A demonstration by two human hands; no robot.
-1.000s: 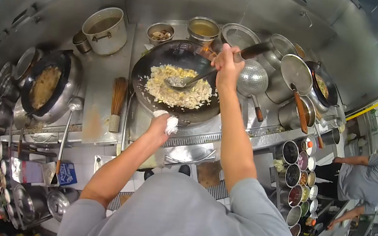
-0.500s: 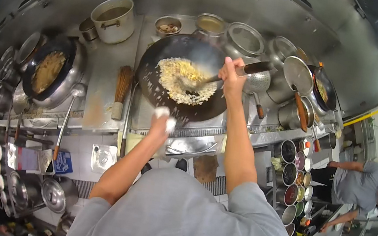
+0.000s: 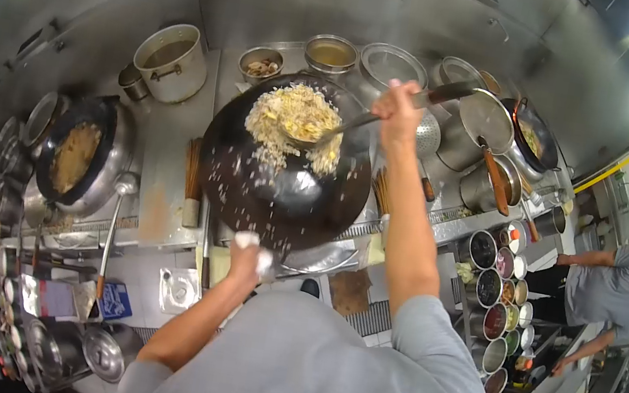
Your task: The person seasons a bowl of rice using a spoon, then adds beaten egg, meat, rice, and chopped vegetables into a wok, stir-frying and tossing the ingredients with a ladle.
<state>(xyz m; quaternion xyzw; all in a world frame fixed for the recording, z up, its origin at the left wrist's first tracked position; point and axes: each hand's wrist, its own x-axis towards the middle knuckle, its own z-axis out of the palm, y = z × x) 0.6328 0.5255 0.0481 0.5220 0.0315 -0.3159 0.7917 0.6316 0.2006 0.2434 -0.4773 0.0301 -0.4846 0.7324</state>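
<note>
A: Can you read anything from over here?
B: Hardly. A blue box [image 3: 117, 301] sits between seven and eight o'clock from the big wok [image 3: 286, 217], with pale marks on it, but the print is too small and blurred for me.
A: And the rice [image 3: 296, 107], how does it look to you?
B: Pale, loose grains with yellow bits all through. It's heaped at twelve o'clock inside the wok, with stray grains scattered down towards six, streaked by blur. I can't tell which of those are in the air and which lie on the dark metal.
A: Where's the ladle [image 3: 352, 123]?
B: Its bowl is down in the rice and its handle slants up towards two o'clock. The cook's right hand [image 3: 400, 113] is there, fingers closed around it.
A: The left hand [image 3: 243, 264]?
B: Between six and seven, by the wok's near rim, fingers bunched on a white cloth [image 3: 264, 262]. Whether they pinch the rim through it, I can't tell.
A: What's around, on the steel surface [image 3: 163, 140]?
B: A bamboo brush [image 3: 192, 177] just beside the wok at eight, a tall pot [image 3: 184, 81] at ten, a bowl of yellowish liquid [image 3: 328, 69] at twelve, a perforated skimmer [image 3: 428, 136] near two. Another person [image 3: 613, 285] stands well apart, between three and four
</note>
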